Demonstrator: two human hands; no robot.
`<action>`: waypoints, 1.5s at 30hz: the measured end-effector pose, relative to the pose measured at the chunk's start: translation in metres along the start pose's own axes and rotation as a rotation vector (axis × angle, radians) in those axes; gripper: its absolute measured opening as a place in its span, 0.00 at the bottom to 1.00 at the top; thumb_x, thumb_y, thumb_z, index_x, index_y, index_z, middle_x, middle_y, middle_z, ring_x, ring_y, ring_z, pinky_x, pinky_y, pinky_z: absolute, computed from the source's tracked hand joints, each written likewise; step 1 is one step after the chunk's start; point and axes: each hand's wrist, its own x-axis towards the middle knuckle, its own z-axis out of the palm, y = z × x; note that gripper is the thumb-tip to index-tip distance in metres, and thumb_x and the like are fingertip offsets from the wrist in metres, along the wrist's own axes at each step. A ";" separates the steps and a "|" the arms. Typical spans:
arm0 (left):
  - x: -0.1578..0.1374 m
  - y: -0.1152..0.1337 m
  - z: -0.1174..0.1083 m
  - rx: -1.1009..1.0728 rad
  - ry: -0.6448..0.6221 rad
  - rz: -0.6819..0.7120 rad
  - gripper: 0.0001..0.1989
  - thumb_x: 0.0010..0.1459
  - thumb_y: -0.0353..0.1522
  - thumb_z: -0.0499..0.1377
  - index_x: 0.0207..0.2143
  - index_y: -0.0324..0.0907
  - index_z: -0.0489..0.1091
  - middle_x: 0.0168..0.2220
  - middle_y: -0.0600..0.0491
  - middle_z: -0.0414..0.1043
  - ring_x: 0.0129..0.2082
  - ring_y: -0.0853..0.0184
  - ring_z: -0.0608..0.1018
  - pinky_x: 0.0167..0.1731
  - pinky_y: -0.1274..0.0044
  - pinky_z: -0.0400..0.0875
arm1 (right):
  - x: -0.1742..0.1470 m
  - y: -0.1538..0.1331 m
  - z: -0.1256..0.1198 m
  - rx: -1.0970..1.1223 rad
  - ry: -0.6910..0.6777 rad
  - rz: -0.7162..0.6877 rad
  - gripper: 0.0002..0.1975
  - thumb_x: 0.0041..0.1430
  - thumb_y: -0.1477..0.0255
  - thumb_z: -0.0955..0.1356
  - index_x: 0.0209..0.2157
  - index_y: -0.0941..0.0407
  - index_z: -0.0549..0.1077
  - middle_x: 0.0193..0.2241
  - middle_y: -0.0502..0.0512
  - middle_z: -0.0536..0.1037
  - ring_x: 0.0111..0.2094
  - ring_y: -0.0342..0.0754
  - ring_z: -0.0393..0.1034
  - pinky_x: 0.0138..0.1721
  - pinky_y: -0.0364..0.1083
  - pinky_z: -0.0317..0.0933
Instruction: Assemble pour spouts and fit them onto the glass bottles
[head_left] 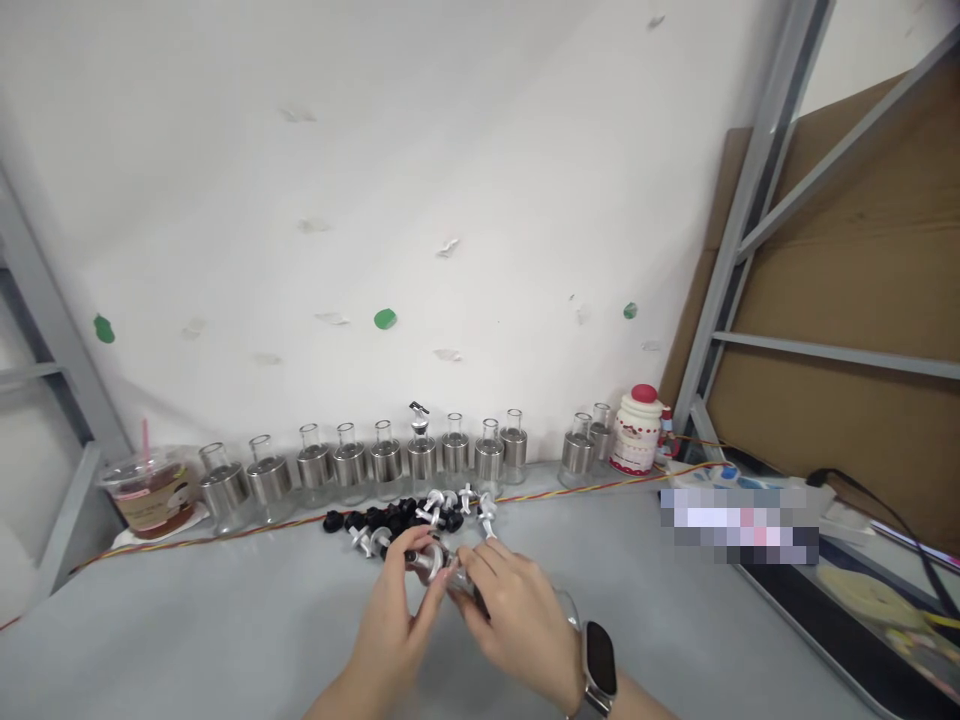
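My left hand [390,622] pinches a silver and black pourer stopper [430,560] between thumb and fingers. Lying across my right hand [519,612], a clear glass bottle [568,606] is gripped on its side, its neck pointing left at the stopper. The fingers cover most of the bottle and the join, so how far the stopper sits in the neck cannot be made out. Just beyond both hands is a loose pile of black and silver stopper parts [405,516].
Along the wall stand several glass bottles with metal sleeves [349,465]; one carries a pourer [419,416]. A drink cup [154,497] is at the left end, a white jar with a red lid [636,432] at the right. A twisted red-yellow wire [559,492] crosses the table.
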 end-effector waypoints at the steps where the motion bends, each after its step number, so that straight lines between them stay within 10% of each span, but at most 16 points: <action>1: 0.000 0.001 0.000 -0.021 0.001 0.002 0.20 0.49 0.34 0.59 0.46 0.48 0.60 0.41 0.51 0.66 0.41 0.61 0.69 0.42 0.76 0.59 | 0.000 0.000 -0.001 0.002 -0.004 -0.001 0.09 0.55 0.74 0.62 0.40 0.55 0.64 0.34 0.54 0.71 0.37 0.51 0.64 0.35 0.48 0.57; 7: 0.005 0.010 0.001 -0.054 -0.088 0.029 0.19 0.53 0.34 0.55 0.48 0.46 0.59 0.39 0.50 0.68 0.43 0.61 0.69 0.45 0.75 0.58 | 0.002 0.002 -0.005 0.015 -0.004 -0.010 0.08 0.55 0.74 0.62 0.39 0.55 0.65 0.33 0.53 0.72 0.36 0.51 0.64 0.34 0.47 0.57; 19: 0.029 -0.003 -0.013 -0.790 0.026 -0.510 0.20 0.50 0.32 0.59 0.47 0.49 0.62 0.40 0.50 0.70 0.38 0.65 0.74 0.28 0.79 0.66 | 0.007 0.018 -0.006 0.099 0.145 0.155 0.06 0.56 0.71 0.63 0.37 0.54 0.65 0.32 0.53 0.72 0.35 0.50 0.65 0.33 0.45 0.58; 26: 0.028 0.000 -0.007 -0.633 0.015 -0.486 0.12 0.48 0.34 0.61 0.36 0.43 0.67 0.27 0.56 0.68 0.23 0.76 0.70 0.20 0.85 0.61 | 0.010 0.036 0.002 0.260 0.355 0.251 0.08 0.57 0.67 0.61 0.37 0.55 0.66 0.30 0.53 0.71 0.33 0.48 0.65 0.35 0.45 0.59; 36: 0.001 0.019 0.004 -0.095 -0.196 0.001 0.07 0.53 0.33 0.55 0.36 0.47 0.62 0.31 0.57 0.62 0.28 0.71 0.66 0.27 0.81 0.64 | 0.018 0.060 0.021 0.665 0.582 0.473 0.12 0.57 0.64 0.61 0.40 0.56 0.62 0.36 0.56 0.72 0.39 0.50 0.66 0.43 0.51 0.58; 45: -0.002 0.018 0.000 0.072 -0.244 -0.061 0.13 0.57 0.38 0.48 0.36 0.43 0.69 0.22 0.56 0.60 0.17 0.74 0.66 0.18 0.82 0.62 | 0.015 0.044 -0.007 0.411 0.935 0.370 0.28 0.52 0.70 0.65 0.53 0.56 0.52 0.54 0.60 0.57 0.55 0.52 0.49 0.55 0.57 0.43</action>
